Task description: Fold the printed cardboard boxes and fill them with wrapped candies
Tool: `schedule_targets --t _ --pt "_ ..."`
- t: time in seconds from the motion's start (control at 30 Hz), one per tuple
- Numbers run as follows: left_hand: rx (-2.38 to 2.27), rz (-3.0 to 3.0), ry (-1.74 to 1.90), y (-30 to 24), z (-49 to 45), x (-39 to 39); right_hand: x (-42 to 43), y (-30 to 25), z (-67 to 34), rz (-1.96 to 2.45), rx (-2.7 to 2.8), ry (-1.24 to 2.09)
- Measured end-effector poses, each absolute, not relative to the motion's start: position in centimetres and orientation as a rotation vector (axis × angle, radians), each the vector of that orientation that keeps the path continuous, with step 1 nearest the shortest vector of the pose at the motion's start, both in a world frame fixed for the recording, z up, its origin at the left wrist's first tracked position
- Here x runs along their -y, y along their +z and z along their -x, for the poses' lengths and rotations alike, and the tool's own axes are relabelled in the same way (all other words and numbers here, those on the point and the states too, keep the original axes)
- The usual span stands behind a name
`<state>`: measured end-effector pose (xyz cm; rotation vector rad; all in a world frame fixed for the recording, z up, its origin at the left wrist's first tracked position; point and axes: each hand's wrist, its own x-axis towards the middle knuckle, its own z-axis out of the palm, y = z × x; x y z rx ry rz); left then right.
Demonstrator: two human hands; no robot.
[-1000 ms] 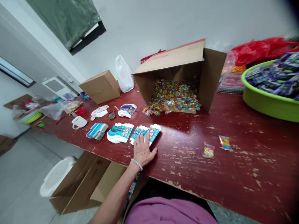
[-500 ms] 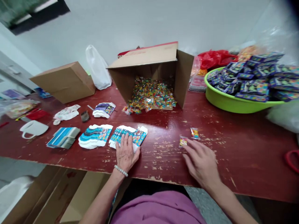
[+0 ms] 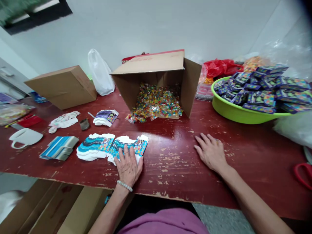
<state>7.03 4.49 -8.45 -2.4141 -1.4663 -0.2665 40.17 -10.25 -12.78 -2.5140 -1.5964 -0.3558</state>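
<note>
My left hand [image 3: 128,165] lies flat, fingers stretched out, on the near end of a stack of flat blue printed cartons [image 3: 131,146] by the front edge of the red table [image 3: 175,162]. A second such stack [image 3: 94,148] lies just left of it. My right hand [image 3: 211,152] rests palm down with fingers spread on the table to the right, over the spot where two small candy packets lay; they are hidden under it. A cardboard box on its side [image 3: 156,70] spills colourful wrapped candies [image 3: 156,104] behind both hands.
A green basin [image 3: 234,109] heaped with purple boxes [image 3: 263,89] stands at the right. A closed cardboard box [image 3: 62,86], white bag [image 3: 99,73], white mug [image 3: 24,137], striped card stack [image 3: 59,148] and purple stack [image 3: 106,117] lie left. Red scissors handle [image 3: 303,174] sits far right.
The view swung right and my right hand came in, reached the two small candy packets and now lies flat over them. My left hand stayed on the carton stack.
</note>
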Motion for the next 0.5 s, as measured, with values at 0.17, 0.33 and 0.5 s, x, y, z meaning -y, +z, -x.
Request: schedule_targets --t 0.17,0.33,0.5 --pt "1.467 2.435 -0.295 -8.1 -6.9 -4.5 12.3 -12.4 -45.0 2.592 1.382 -0.504" --pt "1.460 2.445 -0.425 -8.8 -7.0 -4.4 3.8 -8.9 -42.2 2.137 1.701 -0.403" --pt "1.400 2.405 -0.531 -10.0 -6.7 -4.5 -12.1 -5.8 -41.3 2.122 1.484 -0.074"
